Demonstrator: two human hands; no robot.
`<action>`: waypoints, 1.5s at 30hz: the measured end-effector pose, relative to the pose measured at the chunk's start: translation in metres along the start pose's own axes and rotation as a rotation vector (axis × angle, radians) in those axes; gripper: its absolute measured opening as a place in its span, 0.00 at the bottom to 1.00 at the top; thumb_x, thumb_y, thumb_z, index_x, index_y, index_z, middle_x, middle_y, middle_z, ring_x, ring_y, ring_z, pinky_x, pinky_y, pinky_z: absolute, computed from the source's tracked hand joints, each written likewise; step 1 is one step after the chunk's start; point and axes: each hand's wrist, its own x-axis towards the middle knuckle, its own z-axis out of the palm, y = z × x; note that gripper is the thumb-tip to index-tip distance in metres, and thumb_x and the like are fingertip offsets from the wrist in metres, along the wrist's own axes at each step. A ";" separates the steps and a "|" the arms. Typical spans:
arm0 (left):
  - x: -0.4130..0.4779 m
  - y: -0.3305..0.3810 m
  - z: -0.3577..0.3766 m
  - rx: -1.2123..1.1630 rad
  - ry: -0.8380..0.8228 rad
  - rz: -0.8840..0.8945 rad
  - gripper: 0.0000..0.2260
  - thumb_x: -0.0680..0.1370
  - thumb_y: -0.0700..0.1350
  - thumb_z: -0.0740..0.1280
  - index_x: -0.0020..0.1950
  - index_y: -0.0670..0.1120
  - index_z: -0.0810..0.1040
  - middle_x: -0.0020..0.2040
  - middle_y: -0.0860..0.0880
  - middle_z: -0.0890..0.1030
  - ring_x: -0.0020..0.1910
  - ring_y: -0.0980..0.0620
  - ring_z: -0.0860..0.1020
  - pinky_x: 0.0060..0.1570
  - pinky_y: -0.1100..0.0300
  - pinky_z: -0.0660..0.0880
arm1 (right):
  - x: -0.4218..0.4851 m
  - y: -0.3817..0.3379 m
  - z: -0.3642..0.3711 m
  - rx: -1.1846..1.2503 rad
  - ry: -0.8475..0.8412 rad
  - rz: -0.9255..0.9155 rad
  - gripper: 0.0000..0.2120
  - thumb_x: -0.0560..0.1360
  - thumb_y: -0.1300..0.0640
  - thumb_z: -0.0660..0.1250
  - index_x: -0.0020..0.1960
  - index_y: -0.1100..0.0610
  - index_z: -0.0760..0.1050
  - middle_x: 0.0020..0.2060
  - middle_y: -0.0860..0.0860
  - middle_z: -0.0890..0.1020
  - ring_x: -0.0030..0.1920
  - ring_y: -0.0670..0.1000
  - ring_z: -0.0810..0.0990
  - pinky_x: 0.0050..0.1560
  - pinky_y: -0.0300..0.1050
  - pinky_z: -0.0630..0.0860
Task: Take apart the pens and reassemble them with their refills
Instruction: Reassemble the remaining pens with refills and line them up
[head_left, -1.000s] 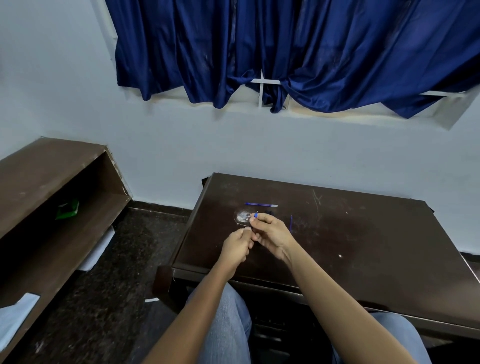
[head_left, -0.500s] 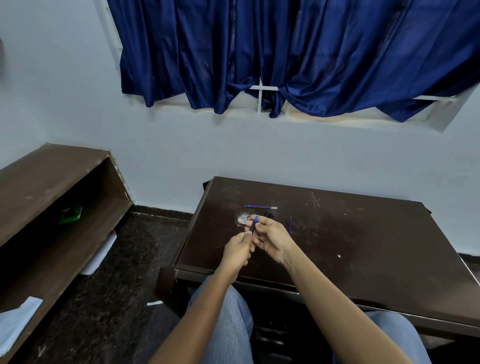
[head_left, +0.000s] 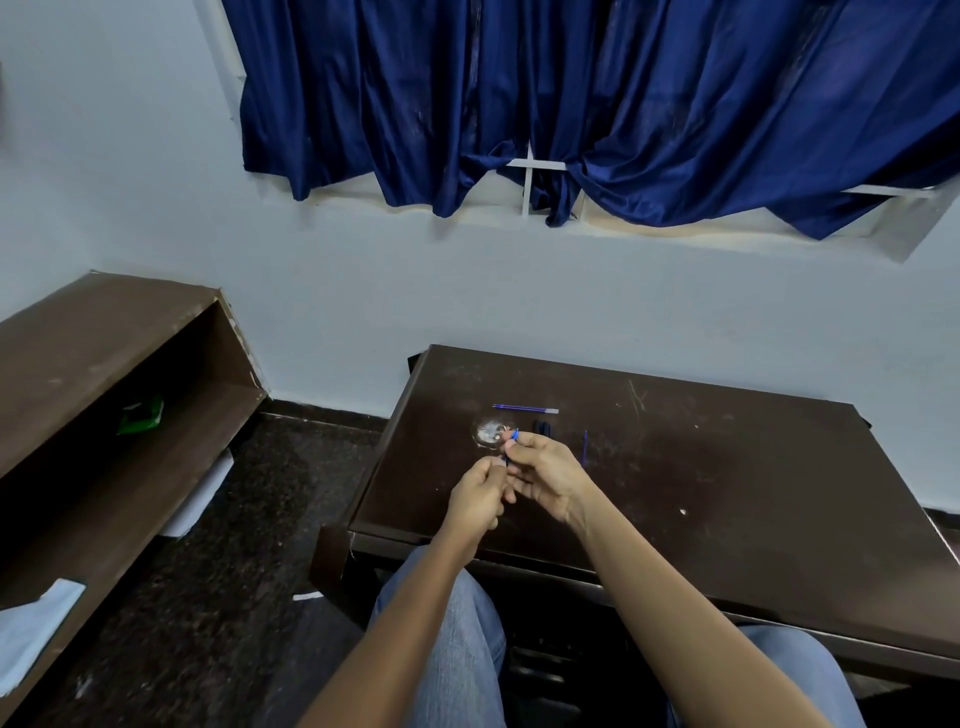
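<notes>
**Q:** What are the hands doing right now?

**A:** I'm viewing from the head camera, looking down at a dark brown table (head_left: 727, 493). My left hand (head_left: 478, 496) and right hand (head_left: 545, 475) meet above its near left part. The right hand's fingers are curled closed around a small blue pen piece (head_left: 514, 435), whose tip pokes out above the knuckles. The left hand's fingers are pinched closed against the lower end of that same piece. I'd judge the two hands oppose each other so one can steady it while the other twists or pulls, but the piece is too small to tell which part it is.

**Q:** Where are the other pen parts?

**A:** On the table beyond the hands. A thin blue refill (head_left: 524, 409) lies flat, crosswise. A dark part (head_left: 544, 427) sits just beside the right hand's far side. Another thin blue stick (head_left: 585, 447) lies to the right, pointing away from me.

**Q:** Any containers?

**A:** A small round shiny thing (head_left: 485, 432) rests by the fingertips; I can't tell whether it holds anything. A brown shelf (head_left: 104, 389) on the left holds a green object (head_left: 140, 415).
</notes>
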 end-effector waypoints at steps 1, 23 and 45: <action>0.001 -0.001 0.000 0.003 -0.003 0.003 0.11 0.82 0.47 0.56 0.45 0.49 0.75 0.33 0.51 0.73 0.24 0.60 0.63 0.22 0.67 0.60 | 0.003 0.000 0.000 0.003 0.013 -0.002 0.09 0.78 0.66 0.63 0.56 0.60 0.76 0.37 0.52 0.78 0.34 0.46 0.76 0.44 0.42 0.76; 0.039 -0.021 -0.014 -0.007 0.015 -0.071 0.10 0.82 0.47 0.56 0.50 0.53 0.77 0.32 0.52 0.73 0.25 0.60 0.64 0.23 0.67 0.61 | 0.062 -0.006 -0.007 0.126 0.050 0.099 0.16 0.80 0.69 0.54 0.62 0.60 0.75 0.49 0.51 0.82 0.47 0.47 0.80 0.46 0.40 0.76; 0.079 -0.051 -0.015 -0.074 0.071 -0.156 0.11 0.83 0.46 0.56 0.51 0.51 0.78 0.33 0.52 0.73 0.26 0.58 0.64 0.23 0.66 0.61 | 0.143 0.031 -0.048 -1.353 0.302 0.028 0.06 0.73 0.57 0.69 0.50 0.55 0.80 0.52 0.56 0.81 0.52 0.60 0.81 0.52 0.55 0.80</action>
